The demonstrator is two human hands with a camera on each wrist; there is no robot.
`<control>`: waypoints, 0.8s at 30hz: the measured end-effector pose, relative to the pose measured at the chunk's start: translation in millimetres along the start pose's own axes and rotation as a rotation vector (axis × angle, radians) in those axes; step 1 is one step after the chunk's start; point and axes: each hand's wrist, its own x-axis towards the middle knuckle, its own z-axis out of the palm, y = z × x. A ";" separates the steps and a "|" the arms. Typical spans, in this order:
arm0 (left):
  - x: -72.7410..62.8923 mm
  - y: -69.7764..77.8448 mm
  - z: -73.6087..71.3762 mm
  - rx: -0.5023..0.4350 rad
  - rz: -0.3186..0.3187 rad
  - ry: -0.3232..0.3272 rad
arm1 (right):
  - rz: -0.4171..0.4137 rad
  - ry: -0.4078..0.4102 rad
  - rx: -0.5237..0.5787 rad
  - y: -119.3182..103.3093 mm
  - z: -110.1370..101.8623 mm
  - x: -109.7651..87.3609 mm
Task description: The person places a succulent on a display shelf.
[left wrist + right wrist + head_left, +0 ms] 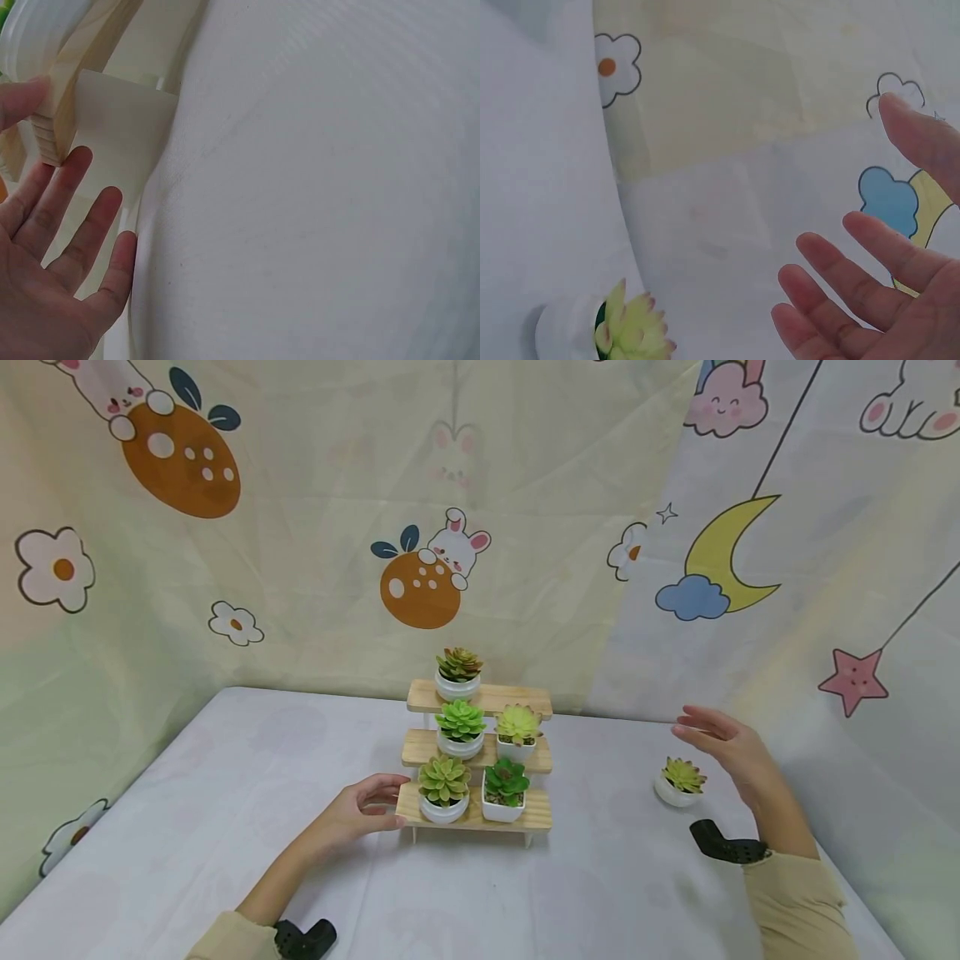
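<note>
A three-tier wooden plant stand (537,812) with white supports holds several small artificial succulents in white pots. My left hand (358,808) is at the left end of its lowest board (63,112). In the left wrist view the thumb (26,99) lies on one face of that board and fingertips touch its other side, while the lower fingers are spread. To the right, my right hand (723,750) is raised just beyond a single potted succulent (681,781), fingers apart and holding nothing. That white pot (566,330) stands upright below the hand.
On the stand, the top board bears one succulent (459,667); the middle board has two, one bright green (461,722). A white cloth covers the table (600,877). Behind it hangs a printed curtain (547,568). Black wrist cameras sit on both forearms.
</note>
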 end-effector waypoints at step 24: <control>0.7 -1.2 1.6 0.012 -0.024 0.012 | 0.276 0.030 0.011 123.1 -13.1 18.6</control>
